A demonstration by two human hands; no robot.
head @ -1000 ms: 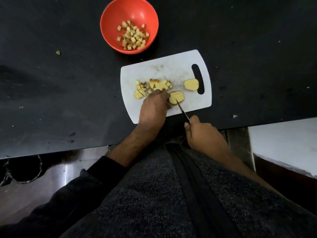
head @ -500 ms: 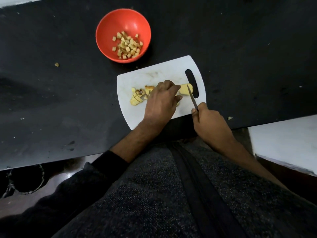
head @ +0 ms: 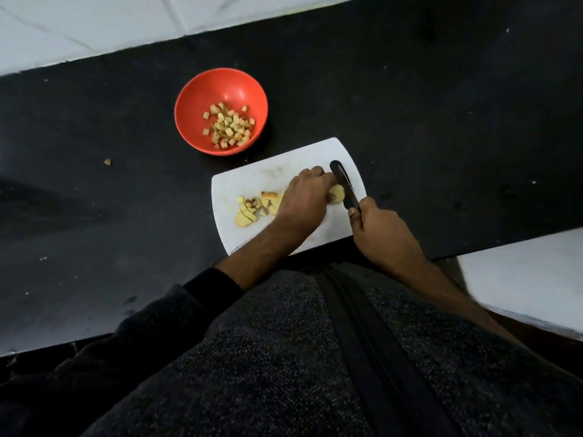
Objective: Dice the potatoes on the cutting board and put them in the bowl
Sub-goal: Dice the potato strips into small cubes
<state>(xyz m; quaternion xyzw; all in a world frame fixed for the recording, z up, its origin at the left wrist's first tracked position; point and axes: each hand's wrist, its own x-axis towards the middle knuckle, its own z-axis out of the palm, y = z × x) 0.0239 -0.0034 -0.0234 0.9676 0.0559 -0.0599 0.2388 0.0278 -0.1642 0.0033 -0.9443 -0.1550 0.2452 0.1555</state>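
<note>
A white cutting board (head: 252,181) lies on the black counter. Several yellow potato dice (head: 255,207) sit on its left half. My left hand (head: 304,197) holds a potato piece (head: 337,194) near the board's handle slot, its fingers curled over it. My right hand (head: 377,230) grips a knife (head: 346,190) whose dark blade lies just right of that piece. The red bowl (head: 220,86) stands beyond the board to the left, with several potato dice inside.
One stray potato bit (head: 108,162) lies on the black counter (head: 441,121) far left of the board. A pale tiled wall (head: 94,23) runs along the counter's back. A white surface (head: 520,279) sits lower right, past the counter's front edge.
My left hand moved right across the board from the diced pile to the far potato piece. My right hand carried the knife up and right to that piece.
</note>
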